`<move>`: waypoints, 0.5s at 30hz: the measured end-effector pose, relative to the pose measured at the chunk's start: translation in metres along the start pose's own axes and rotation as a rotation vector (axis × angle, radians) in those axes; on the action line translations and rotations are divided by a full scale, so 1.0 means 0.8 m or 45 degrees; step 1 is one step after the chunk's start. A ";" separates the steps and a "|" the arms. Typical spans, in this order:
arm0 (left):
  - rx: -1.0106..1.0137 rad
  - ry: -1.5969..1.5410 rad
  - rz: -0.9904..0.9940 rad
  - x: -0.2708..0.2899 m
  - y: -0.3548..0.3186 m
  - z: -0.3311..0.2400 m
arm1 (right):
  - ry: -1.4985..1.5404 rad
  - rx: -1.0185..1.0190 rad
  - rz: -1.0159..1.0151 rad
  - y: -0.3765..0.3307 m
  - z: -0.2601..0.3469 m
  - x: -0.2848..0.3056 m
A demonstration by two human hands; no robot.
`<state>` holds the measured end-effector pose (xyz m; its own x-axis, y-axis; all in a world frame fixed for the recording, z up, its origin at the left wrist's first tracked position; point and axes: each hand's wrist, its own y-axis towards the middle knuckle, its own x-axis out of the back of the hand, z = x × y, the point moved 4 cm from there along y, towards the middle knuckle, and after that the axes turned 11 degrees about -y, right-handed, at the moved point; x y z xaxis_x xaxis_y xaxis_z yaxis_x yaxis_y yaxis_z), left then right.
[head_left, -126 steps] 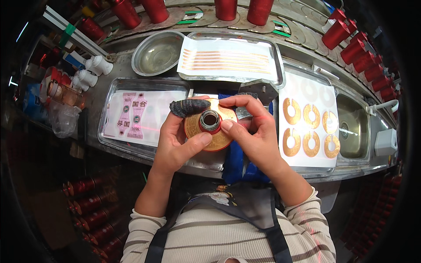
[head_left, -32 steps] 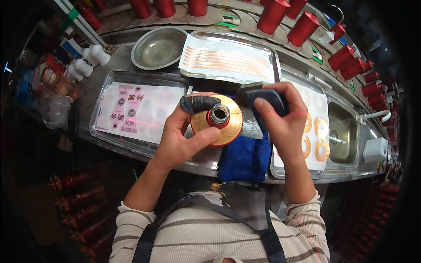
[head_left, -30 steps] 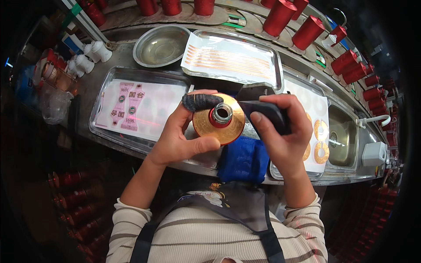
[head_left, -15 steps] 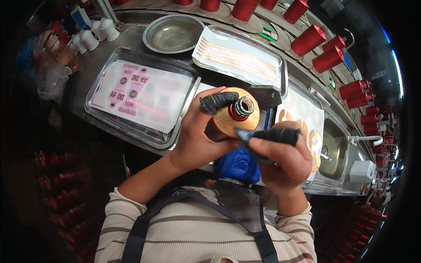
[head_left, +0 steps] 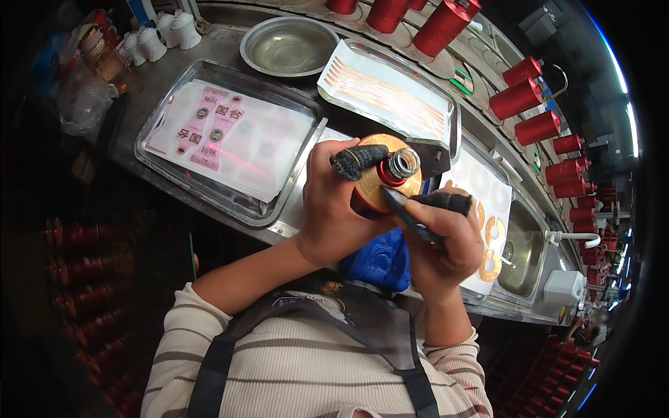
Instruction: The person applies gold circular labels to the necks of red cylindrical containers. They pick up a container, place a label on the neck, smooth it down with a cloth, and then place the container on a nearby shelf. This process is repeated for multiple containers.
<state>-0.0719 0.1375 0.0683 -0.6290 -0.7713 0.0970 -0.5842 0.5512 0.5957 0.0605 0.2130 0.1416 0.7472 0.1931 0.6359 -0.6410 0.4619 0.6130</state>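
Note:
My left hand (head_left: 326, 212) is closed around a red bottle (head_left: 371, 182) with a gold shoulder and an open, ringed clear neck. The thumb wears a dark knitted finger cover (head_left: 359, 160) and presses on the gold shoulder beside the neck. In my right hand (head_left: 449, 240) is a dark, pointed flat tool (head_left: 408, 219), pinched under a thumb with a similar cover. The tool's tip rests at the gold shoulder, just below the neck. Its exact kind I cannot make out. A bunched blue cloth (head_left: 382, 263) lies beneath the bottle at the counter edge.
At left lies a metal tray (head_left: 261, 217) with pink printed labels. Behind stand a steel bowl (head_left: 290, 47) and a tray of orange strips (head_left: 390, 87). To the right are gold C-shaped stickers (head_left: 491, 265) on a white sheet and a sink (head_left: 526, 268). Red bottles (head_left: 516, 99) line a curved conveyor.
The bottle and both hands have shifted slightly right and up in view. The tool, blurred before, now shows sharply with its tip against the gold shoulder. Bottles on the conveyor have changed position.

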 end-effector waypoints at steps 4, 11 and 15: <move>-0.026 0.009 -0.031 -0.003 -0.005 0.006 | 0.273 0.131 0.188 0.007 0.023 -0.010; 0.566 -0.407 0.660 0.020 0.016 0.044 | 0.032 -0.041 0.034 0.001 -0.010 0.010; 0.646 -0.250 0.649 0.014 0.008 0.041 | 0.104 0.009 0.030 0.004 -0.009 0.003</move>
<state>-0.1000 0.1427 0.0469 -0.9375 -0.3361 0.0905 -0.3308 0.9412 0.0689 0.0620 0.2210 0.1418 0.7435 0.2743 0.6099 -0.6597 0.4503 0.6017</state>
